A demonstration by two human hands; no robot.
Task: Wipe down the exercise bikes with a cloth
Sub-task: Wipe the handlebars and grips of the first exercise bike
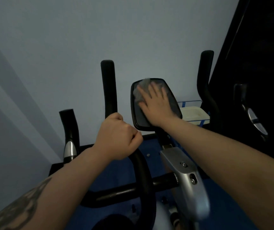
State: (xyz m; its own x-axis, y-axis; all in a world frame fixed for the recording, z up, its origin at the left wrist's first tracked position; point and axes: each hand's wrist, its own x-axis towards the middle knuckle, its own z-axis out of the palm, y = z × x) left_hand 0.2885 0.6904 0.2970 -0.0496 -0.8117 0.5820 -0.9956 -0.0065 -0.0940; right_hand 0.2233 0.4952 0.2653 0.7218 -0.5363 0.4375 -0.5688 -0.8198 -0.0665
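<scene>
On the bike's console [156, 103], the right hand [156, 105] presses a grey cloth [141, 92] flat (fingers spread); the left hand [118, 138] grips the handlebar [109, 87].

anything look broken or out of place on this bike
Nothing stands out. The right hand presses the cloth flat on the console, and the left hand grips the handlebar. No damage shows.

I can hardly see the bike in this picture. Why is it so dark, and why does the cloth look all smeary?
In the head view the room is dim, so the black handlebar and the right side nearly vanish; the grey cloth under the right hand is blurred, probably from wiping the console screen; the left hand looks sharper; the silver frame smears near the bottom edge.
</scene>
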